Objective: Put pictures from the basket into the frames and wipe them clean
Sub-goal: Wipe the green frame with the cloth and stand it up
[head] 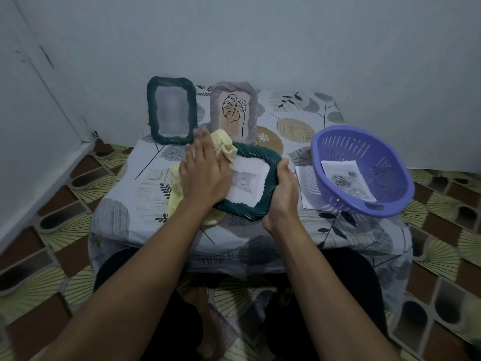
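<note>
A dark green frame (270,162) lies tilted on the low table, holding a pale picture (253,179). My right hand (282,194) grips its lower right edge. My left hand (201,169) presses flat on a yellow cloth (223,143) over the frame's left half. At the back, a second dark green frame (170,110) stands upright with a blurred picture. Beside it stands a pinkish-grey frame (234,110) showing a leaf drawing. The purple basket (364,170) sits to the right with a rose picture (347,179) inside.
The table carries a leaf-patterned cloth (296,126) and stands against a grey wall. A white sheet (305,186) lies partly under the basket. Patterned floor matting (65,204) surrounds the table. My crossed legs are under the front edge.
</note>
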Demonstrator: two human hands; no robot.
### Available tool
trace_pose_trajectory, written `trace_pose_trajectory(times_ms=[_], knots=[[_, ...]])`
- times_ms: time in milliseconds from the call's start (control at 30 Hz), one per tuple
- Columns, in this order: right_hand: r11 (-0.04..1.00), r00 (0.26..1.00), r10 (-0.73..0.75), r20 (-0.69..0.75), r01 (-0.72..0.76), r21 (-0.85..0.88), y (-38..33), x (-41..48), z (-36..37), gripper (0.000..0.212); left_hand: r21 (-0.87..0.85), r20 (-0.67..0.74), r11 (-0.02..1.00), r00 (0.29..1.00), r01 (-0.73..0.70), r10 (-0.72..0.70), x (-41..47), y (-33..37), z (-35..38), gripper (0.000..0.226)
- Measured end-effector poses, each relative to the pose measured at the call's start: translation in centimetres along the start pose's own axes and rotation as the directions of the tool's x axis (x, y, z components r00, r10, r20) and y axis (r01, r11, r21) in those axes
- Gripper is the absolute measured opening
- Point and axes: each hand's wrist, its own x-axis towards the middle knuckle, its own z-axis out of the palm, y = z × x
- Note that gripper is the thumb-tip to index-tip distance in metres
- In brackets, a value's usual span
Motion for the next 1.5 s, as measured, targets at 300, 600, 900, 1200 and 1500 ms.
trace_pose_trajectory(times_ms=[300,600,900,1200,1500], knots=[[0.995,0.995,-0.097,-0.028,0.096,-0.009,-0.6,0.8,1.2,0.035,-0.273,0.109,0.867,0.882,-0.417,0.459,-4.5,2.3,1.5,0.07],[1.0,0.997,-0.031,-0.076,0.03,-0.007,0.0,0.8,0.6,0.066,-0.081,0.022,0.955,0.957,-0.287,0.289,-2.0,-3.4,1.6,0.061],[0.999,0.995,-0.013,-0.101,0.008,-0.046,0.8,-0.3,2.2,0.054,-0.087,0.101,0.979,0.976,-0.183,0.191,-0.9,1.3,-0.1,0.075],[0.999,0.985,-0.045,-0.164,0.042,-0.022,1.2,0.3,1.0,0.057,-0.172,0.144,0.803,0.792,-0.57,0.593,-4.2,-2.9,2.1,0.058],[0.993,0.989,-0.086,-0.119,0.076,-0.085,0.8,1.0,-0.7,0.034,-0.054,0.127,0.98,0.972,-0.193,0.198,-3.5,-8.1,2.4,0.067]])
